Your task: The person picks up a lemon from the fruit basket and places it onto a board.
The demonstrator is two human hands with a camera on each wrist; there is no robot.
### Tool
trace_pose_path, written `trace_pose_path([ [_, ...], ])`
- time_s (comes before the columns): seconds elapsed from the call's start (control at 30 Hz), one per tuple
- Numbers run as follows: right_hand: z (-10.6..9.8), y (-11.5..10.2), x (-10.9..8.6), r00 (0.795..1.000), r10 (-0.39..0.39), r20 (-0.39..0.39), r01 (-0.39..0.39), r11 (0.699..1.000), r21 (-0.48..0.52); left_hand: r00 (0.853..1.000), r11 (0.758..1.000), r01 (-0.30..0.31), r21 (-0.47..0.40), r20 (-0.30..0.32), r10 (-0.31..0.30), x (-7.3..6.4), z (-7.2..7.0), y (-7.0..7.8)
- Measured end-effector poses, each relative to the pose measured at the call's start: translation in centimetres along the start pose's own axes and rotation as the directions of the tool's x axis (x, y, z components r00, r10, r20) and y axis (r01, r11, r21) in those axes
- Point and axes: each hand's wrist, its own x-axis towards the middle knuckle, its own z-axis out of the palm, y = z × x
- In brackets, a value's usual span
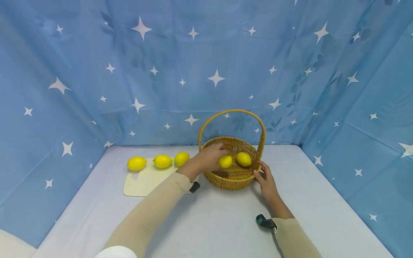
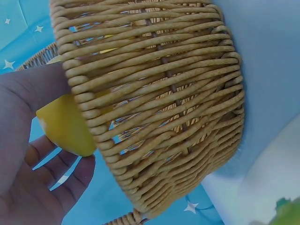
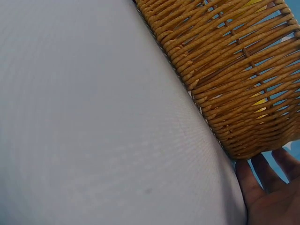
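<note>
A wicker basket (image 1: 230, 184) with a tall arched handle stands on the table. My left hand (image 1: 211, 157) reaches over its left rim and holds a lemon (image 1: 225, 161) between thumb and fingers. The left wrist view shows this lemon (image 2: 65, 124) at the rim level, partly hidden by the woven wall. A second lemon (image 1: 243, 159) lies inside the basket, to the right of the held one. On the basket's right side, my right hand (image 1: 267, 181) grips the rim near the handle's base. In the right wrist view its fingers (image 3: 269, 176) touch the woven wall.
Left of the basket lies a cream cutting board (image 1: 142, 184), partly covered by my left forearm. A row of three lemons (image 1: 162, 161) sits along its far edge. A blue star-patterned curtain (image 1: 174, 89) borders the white table (image 1: 226, 222) at the back and sides.
</note>
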Motion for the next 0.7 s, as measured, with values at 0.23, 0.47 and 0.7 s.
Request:
trace_pose_path([
  [0.23, 0.2, -1.3, -0.6, 1.000, -0.005, 0.004, 0.005, 1.000, -0.003, 1.000, 0.999, -0.021, 0.026, -0.008, 0.022, -1.0, -0.5, 0.2],
  [0.47, 0.1, -1.5, -0.7, 1.000, -0.004, 0.012, 0.005, 1.000, -0.011, 0.999, 0.999, -0.035, 0.035, -0.011, 0.035, -2.0, -1.5, 1.1],
  [0.7, 0.2, -1.5, -0.7, 1.000, 0.004, 0.015, -0.004, 1.000, -0.012, 0.997, 0.993, -0.061, 0.096, -0.033, 0.064, -2.9, -2.4, 1.5],
])
